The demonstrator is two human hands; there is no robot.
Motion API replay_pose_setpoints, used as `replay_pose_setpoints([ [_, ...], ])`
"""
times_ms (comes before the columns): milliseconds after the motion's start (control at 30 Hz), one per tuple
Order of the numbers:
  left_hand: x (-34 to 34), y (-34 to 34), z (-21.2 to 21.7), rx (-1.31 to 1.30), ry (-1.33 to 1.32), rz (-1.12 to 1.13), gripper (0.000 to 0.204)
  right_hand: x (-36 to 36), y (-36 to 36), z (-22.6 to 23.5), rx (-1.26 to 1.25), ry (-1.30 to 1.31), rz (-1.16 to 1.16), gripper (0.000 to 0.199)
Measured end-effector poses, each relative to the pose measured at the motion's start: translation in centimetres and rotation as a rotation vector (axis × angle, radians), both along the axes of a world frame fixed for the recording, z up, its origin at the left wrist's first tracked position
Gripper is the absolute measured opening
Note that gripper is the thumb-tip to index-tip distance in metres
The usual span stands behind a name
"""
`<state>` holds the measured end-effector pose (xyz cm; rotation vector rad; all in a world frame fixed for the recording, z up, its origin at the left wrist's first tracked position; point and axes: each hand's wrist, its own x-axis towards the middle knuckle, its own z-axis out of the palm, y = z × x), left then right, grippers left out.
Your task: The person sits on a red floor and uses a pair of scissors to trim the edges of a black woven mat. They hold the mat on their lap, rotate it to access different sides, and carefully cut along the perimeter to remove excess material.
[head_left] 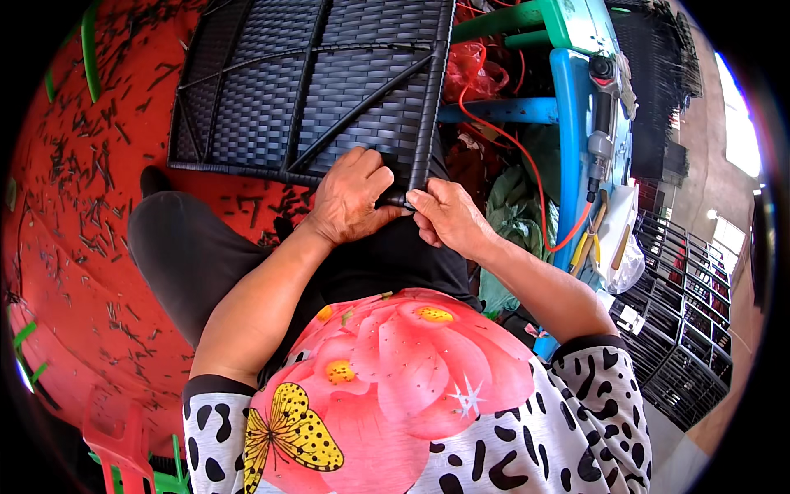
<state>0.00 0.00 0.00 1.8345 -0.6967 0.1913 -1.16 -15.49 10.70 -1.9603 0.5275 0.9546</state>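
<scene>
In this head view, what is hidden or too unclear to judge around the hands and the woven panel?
- Head view: what the left hand and right hand pinch at the woven panel corner is covered by fingers.
- The panel's top is cut off by the picture edge.
- Tools on the blue stand are too small and distorted.

black woven rattan panel (329, 82), flat on lap, near corner gripped

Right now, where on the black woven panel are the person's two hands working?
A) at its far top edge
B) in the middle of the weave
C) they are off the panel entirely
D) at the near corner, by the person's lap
D: the left hand and the right hand meet at the near corner of the black woven panel, pinching at its edge just above the lap.
</scene>
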Motion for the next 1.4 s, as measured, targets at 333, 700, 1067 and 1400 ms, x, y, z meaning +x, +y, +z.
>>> replay_pose_setpoints([
  [333, 0.0, -0.5, 0.1, -0.031, -0.005, -0.006, 0.043, -0.6, 0.5, -0.7, -0.152, -0.065, -0.034, 0.033],
  [700, 0.0, 0.0, 1.7, 0.01, -0.074, 0.003, 0.039, 0.8, -3.0, -0.2, 0.098, -0.273, 0.029, 0.032],
  [1067, -0.9, -0.1, 4.1, 0.079, -0.167, 0.042, 0.042, 8.5, -4.8, -6.7, 0.174, -0.519, -0.157, 0.016],
  [1400, -3.3, 6.2, 11.9, 0.028, -0.218, 0.38, 0.042, 7.7, 4.9, 5.2, 0.058, -0.798, 0.027, 0.05],
])
